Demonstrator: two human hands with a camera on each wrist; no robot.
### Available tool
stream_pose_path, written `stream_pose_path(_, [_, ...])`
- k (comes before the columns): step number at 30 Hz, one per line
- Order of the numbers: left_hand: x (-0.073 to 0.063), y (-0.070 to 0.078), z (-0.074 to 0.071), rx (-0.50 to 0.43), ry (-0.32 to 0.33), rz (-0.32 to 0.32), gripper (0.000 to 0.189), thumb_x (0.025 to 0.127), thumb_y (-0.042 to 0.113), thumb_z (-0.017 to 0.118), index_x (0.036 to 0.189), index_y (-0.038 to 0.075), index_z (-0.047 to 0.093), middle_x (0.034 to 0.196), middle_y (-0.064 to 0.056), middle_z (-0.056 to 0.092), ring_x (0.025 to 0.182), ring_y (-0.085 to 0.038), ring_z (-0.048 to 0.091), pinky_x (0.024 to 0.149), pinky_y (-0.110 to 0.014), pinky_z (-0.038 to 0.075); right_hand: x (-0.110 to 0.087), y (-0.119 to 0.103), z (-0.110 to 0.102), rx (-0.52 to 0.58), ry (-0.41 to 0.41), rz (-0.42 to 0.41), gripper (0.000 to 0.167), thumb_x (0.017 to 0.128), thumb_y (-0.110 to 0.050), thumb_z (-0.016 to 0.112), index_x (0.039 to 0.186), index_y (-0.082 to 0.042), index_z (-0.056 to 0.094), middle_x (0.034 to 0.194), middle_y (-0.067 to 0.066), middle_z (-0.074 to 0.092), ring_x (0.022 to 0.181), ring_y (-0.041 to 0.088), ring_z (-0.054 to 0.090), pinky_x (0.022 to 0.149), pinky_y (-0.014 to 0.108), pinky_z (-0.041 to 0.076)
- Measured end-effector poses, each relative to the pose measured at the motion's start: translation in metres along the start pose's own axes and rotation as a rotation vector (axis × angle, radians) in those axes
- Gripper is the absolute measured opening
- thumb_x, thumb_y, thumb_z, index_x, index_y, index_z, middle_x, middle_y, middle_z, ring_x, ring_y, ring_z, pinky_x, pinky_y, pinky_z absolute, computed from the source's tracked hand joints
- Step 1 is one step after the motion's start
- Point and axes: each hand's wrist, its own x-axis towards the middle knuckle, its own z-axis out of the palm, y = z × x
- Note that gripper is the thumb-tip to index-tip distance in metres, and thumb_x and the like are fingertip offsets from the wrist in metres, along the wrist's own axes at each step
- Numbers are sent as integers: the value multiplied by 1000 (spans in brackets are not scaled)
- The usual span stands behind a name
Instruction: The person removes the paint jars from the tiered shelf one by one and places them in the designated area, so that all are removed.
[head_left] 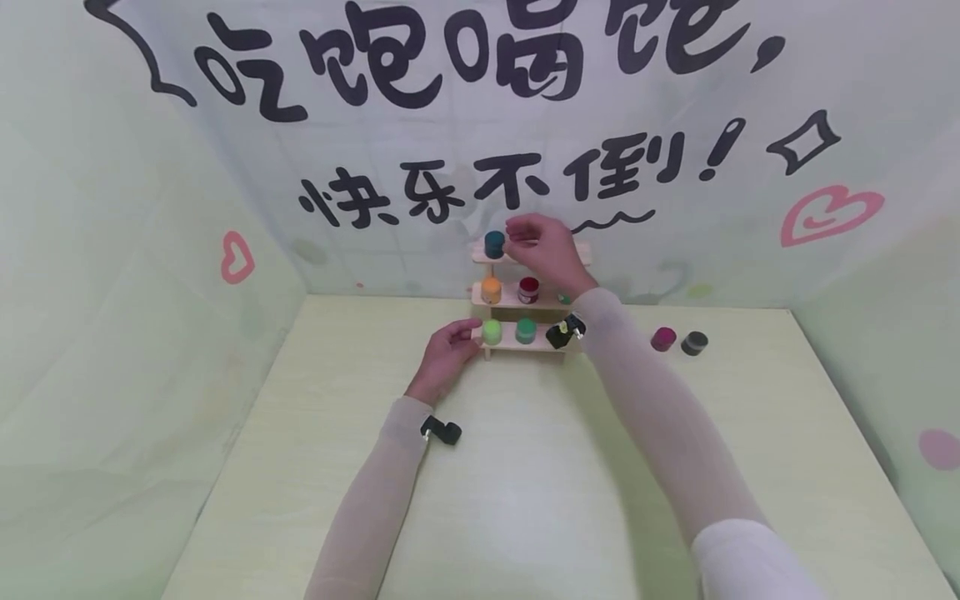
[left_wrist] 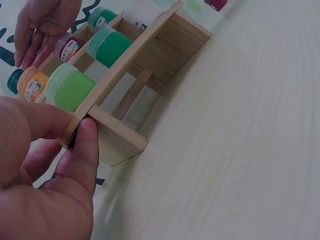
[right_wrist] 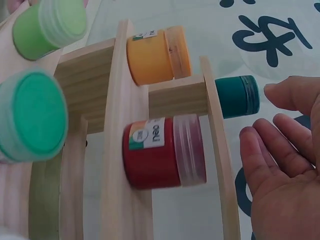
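Note:
A three-tier wooden rack (head_left: 512, 342) holds small paint jars. My left hand (head_left: 448, 358) pinches the left end of its lowest shelf between thumb and fingers, beside the light green jar (left_wrist: 70, 87). On the top shelf, at the left end, stands a dark teal jar (right_wrist: 237, 96). My right hand (head_left: 551, 252) is right beside that jar, its fingers loosely bent and nothing between them. An orange jar (right_wrist: 156, 56) and a dark red jar (right_wrist: 160, 154) occupy the middle shelf. Next to the light green jar on the lowest shelf sits a green jar (head_left: 526, 331).
A magenta jar (head_left: 663, 339) and a dark grey jar (head_left: 694, 342) stand on the table (head_left: 525, 467) to the right of the rack. Behind the rack rises a printed cloth backdrop (head_left: 420, 250). My right forearm (head_left: 660, 408) crosses over the rack's right side.

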Motion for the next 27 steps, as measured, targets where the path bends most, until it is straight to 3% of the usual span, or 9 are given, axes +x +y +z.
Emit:
stream_pose_path(12, [-3,5,0,24,2,-10,41,94,6,73,134,14,70,120,-10,66,106,-18,68,90,-22,62,10,0,14,-64,-76,27,50,95,-15,78,143,-8,63,134,12,71,118,27,71,105,38,62])
stream_pose_path(20, [-3,5,2,19,-11,-5,42,94,4,72,135,14,70,118,-8,64,106,-17,66,89,-20,61,14,4,15,-106,-71,13,50,95,-18,79,143,-10,65,130,11,74,117,25,71,104,39,61])
stream_pose_path(27, [-5,7,0,52,0,-7,41,94,8,73,134,16,70,121,-10,67,107,-19,68,89,-21,61,11,4,12,-60,-64,4,50,94,-19,81,142,-12,66,128,9,74,115,23,71,104,38,62])
